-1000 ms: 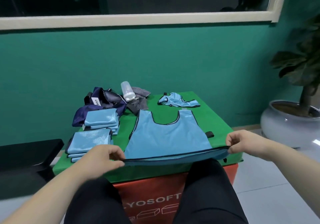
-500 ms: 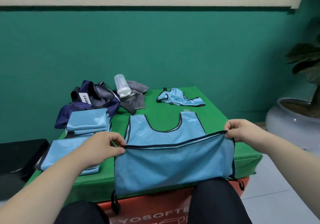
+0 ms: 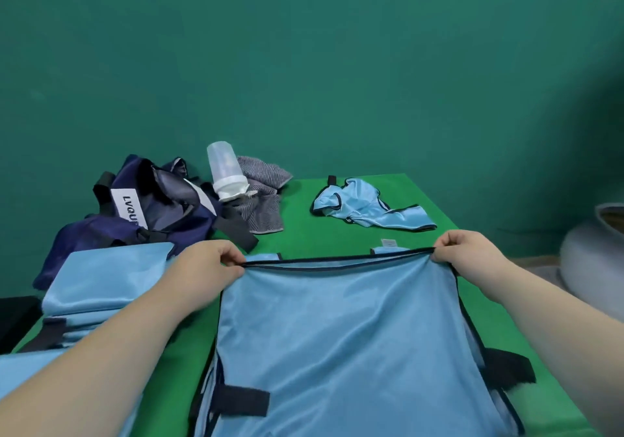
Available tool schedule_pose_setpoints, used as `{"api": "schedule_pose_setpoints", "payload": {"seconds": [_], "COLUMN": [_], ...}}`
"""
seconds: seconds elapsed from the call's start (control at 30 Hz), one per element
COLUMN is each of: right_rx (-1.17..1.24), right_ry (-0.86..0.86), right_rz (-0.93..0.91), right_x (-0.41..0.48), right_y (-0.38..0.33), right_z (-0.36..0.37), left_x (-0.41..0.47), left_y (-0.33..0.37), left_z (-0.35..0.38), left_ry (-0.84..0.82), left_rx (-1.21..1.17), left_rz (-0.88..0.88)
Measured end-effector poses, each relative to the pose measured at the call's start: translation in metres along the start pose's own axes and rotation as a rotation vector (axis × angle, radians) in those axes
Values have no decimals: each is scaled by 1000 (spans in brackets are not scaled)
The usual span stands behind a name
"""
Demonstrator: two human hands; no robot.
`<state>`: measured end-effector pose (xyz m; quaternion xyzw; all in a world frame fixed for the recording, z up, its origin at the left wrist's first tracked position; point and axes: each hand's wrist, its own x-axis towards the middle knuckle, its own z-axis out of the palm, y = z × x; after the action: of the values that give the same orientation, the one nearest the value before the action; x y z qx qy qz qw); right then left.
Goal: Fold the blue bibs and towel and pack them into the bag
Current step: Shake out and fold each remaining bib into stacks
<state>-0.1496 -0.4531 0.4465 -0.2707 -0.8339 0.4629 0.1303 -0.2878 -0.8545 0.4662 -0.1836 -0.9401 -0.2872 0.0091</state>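
Hazard: blue bib (image 3: 337,335), hem pinched in my left hand (image 3: 206,267) and right hand (image 3: 469,250), may land skewed if one corner slips.

Indoor room: teal wall (image 3: 304,65), green mat (image 3: 341,230)

Even, fairly dim indoor light, with a mild sheen on the blue bib (image 3: 344,342). Soft shadows lie on the green table (image 3: 304,234). Edges bend and blur; detail looks soft overall.

Bib (image 3: 354,352) doubled over; navy bag (image 3: 158,213) crumpled rear L.
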Motion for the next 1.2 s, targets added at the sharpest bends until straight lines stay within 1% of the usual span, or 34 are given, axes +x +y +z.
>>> {"api": "schedule_pose_setpoints", "payload": {"seconds": [0.13, 0.27, 0.33, 0.4, 0.43, 0.5, 0.57, 0.6, 0.77, 0.83, 0.9, 0.97, 1.07, 1.2], "right_rx": [-107, -290, -444, -594, -652, -712, -720, -710, -642, -608, -596, -593, -591, -600], "right_ry": [34, 83, 70, 15, -6, 6, 18, -6, -221, -272, -303, -309, -272, -210], "right_rz": [2, 9, -6, -31, -50, -121, -247, -311, -511, -570, -602, -616, -623, -577], "right_x": [45, 84, 99, 107, 107, 100, 84, 73, 1, -25, -49, -69, -89, -103], "right_y": [1, 8, 16, 22, 22, 18, 8, 4, -15, -24, -30, -34, -34, -27], "right_z": [24, 42, 51, 58, 62, 68, 80, 88, 140, 161, 180, 197, 220, 241], "left_x": [47, 86, 98, 103, 101, 89, 67, 52, -28, -52, -75, -94, -115, -130], "left_y": [-8, -16, -20, -24, -24, -19, -9, -4, -2, -13, -24, -31, -39, -47], "left_z": [22, 46, 56, 65, 67, 70, 70, 69, 72, 71, 70, 69, 68, 64], "left_ry": [12, 10, 9, 21, 35, 67, 86, 81, 37, 73, 113, 118, 98, 64], "left_rx": [80, 100, 105, 133, 160, 185, 119, 84, -7, -5, 22, 41, 77, 110], "left_rz": [-9, -20, -29, -39, -27, 35, 84, 84, 21, 10, 21, 14, 13, 26]}}
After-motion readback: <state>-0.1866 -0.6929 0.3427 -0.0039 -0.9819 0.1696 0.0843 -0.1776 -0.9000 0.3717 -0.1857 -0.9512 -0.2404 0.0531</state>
